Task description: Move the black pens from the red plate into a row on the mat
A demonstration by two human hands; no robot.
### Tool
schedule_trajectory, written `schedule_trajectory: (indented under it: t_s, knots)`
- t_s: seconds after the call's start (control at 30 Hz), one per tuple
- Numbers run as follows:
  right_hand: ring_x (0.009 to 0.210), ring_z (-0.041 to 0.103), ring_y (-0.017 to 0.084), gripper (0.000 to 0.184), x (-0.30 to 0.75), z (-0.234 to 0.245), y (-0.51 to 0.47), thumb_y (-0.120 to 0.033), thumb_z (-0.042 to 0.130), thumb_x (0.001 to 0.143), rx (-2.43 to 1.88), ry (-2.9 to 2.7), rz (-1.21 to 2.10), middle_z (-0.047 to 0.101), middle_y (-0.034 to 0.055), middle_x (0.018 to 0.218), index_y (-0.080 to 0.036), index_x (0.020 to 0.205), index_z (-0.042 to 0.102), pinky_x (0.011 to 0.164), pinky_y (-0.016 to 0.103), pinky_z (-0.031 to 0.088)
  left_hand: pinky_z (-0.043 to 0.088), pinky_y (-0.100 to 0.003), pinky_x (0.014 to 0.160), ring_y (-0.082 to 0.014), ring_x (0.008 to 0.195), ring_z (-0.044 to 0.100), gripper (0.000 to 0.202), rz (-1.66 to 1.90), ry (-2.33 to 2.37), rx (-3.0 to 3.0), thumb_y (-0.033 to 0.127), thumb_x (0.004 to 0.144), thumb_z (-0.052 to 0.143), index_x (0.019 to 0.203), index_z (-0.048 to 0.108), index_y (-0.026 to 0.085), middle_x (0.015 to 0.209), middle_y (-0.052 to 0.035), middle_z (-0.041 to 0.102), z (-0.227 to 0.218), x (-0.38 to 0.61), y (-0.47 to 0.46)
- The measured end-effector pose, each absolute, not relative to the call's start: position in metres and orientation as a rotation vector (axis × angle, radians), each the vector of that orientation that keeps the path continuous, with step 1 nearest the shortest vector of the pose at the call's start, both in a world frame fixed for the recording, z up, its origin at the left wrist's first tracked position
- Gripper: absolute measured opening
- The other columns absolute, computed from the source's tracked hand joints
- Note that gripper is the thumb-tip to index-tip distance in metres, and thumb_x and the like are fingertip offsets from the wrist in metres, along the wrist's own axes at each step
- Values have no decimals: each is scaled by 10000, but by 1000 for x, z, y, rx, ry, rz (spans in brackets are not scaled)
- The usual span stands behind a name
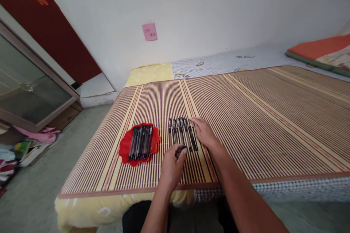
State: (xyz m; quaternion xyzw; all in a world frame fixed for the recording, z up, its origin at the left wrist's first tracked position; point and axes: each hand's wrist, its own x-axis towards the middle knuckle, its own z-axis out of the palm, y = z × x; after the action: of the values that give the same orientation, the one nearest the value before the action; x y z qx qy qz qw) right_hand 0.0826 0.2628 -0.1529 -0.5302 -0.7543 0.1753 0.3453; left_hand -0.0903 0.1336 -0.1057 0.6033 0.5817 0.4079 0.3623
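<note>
A red scalloped dish [125,148] lies on the striped bamboo mat [246,116] and holds several black pens [140,142] side by side. To its right, several more black pens [181,133] lie in a row on the mat. My left hand [171,165] is curled at the near end of that row, with small dark pieces, perhaps pen caps, in its fingers. My right hand [204,133] rests flat at the right side of the row, fingers stretched out and touching the rightmost pen.
The mat covers a low bed with a yellow sheet [149,74] at the far end. A folded orange blanket [319,49] lies far right. A pink note [149,31] sticks on the white wall. A glass-fronted cabinet [30,87] and clutter [16,149] stand on the floor at left.
</note>
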Motion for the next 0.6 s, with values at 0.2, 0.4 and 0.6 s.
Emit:
schedule_trajectory:
  t_s: [0.2, 0.4, 0.6]
  knots:
    - [1263, 507, 255, 440, 85, -156, 267, -196, 368, 966, -1359, -1970, 366, 593, 116, 1347, -215, 1328, 618, 1067, 482, 414, 472, -314, 789, -198, 852, 648, 173, 1037, 1501, 1551, 299, 912, 543, 944, 678, 195, 881, -42, 713, -108, -89, 134]
    - [1373, 405, 270, 443, 68, -155, 263, -232, 370, 984, -1357, -2153, 348, 504, 98, 1473, -256, 1368, 590, 1119, 551, 339, 465, -307, 777, -194, 837, 645, 176, 1033, 1507, 1569, 297, 916, 539, 946, 681, 197, 869, -36, 709, -110, -88, 134]
    - [1380, 403, 293, 434, 66, -155, 263, -249, 368, 997, -1396, -2216, 347, 508, 115, 1472, -227, 1370, 590, 1119, 557, 334, 472, -309, 786, -197, 857, 653, 179, 1031, 1508, 1584, 289, 921, 535, 946, 686, 196, 895, -44, 721, -108, -88, 133]
